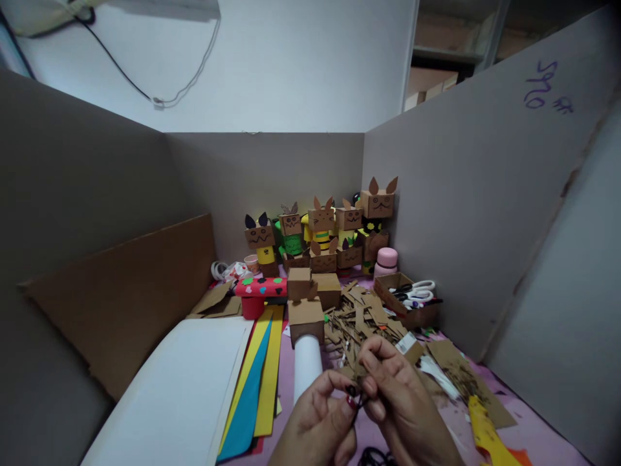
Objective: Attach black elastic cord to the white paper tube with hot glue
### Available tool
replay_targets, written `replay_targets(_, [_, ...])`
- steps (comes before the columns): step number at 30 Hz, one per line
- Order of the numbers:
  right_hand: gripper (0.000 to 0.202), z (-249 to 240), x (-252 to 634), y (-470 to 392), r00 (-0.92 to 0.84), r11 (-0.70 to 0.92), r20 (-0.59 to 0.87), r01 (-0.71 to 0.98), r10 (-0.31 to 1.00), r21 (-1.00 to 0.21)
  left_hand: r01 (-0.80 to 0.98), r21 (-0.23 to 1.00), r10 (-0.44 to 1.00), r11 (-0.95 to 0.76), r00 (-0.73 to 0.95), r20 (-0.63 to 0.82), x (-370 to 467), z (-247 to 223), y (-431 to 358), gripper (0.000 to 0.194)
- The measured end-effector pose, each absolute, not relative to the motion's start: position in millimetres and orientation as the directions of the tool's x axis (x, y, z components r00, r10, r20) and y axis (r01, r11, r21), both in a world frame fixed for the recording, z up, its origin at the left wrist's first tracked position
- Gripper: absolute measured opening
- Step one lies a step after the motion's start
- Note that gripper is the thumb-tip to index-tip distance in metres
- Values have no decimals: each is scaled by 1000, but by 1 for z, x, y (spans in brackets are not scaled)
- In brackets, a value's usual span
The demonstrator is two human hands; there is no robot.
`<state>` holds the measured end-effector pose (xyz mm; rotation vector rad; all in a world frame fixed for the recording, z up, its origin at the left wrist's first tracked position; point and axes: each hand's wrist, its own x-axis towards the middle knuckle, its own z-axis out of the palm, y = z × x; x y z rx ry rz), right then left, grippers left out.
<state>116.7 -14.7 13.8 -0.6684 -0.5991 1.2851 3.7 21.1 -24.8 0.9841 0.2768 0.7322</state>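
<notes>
Low in the view, my left hand and my right hand meet in front of me, fingertips pinched together. Between them runs a thin black cord, its upper part partly hidden by the fingers. A small dark round bit shows at the left fingertips; I cannot make out whether it is a knot. More black cord lies coiled on the table just below the hands. Behind my left hand is a white paper tube, its far end against a small cardboard box.
Cardboard scraps are heaped beyond the hands. A box of scissors stands right, near a pink bottle. Cardboard animal figures line the back. White sheets and coloured paper lie left. Grey partitions enclose the table.
</notes>
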Motion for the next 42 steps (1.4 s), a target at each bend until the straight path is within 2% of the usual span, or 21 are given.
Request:
replay_targets(4, [39, 14, 116, -14, 225, 180, 48, -614, 973, -768, -439, 839, 664, 320, 736, 131, 3, -22, 20, 25])
replay_targets(10, [37, 10, 115, -15, 218, 216, 105, -584, 970, -783, -338, 892, 688, 301, 725, 42, -4, -7, 15, 25])
replay_targets(15, [38, 10, 115, -16, 223, 197, 80, -572, 971, -796, -292, 911, 675, 292, 738, 21, -7, -6, 14, 30])
replay_targets(21, [40, 13, 117, -14, 243, 179, 42, -574, 969, -799, -244, 952, 748, 185, 663, 25, -4, -5, 12, 31])
replay_targets(25, [41, 14, 120, -10, 255, 173, 15, -613, 967, -771, -243, 952, 772, 188, 636, 10, -3, -4, 12, 33])
replay_targets(35, [41, 9, 129, -4, 380, 267, 9, -631, 925, -728, -350, 897, 834, 269, 551, -35, -3, -4, 14, 37])
replay_targets(39, [41, 11, 143, -1, 509, 369, -4, -630, 861, -683, -381, 894, 889, 237, 455, -41, -9, 0, 17, 40])
replay_targets(42, [35, 7, 148, 2, 531, 390, 52, -550, 846, -739, -433, 874, 927, 220, 370, -50, -14, 4, 20, 43])
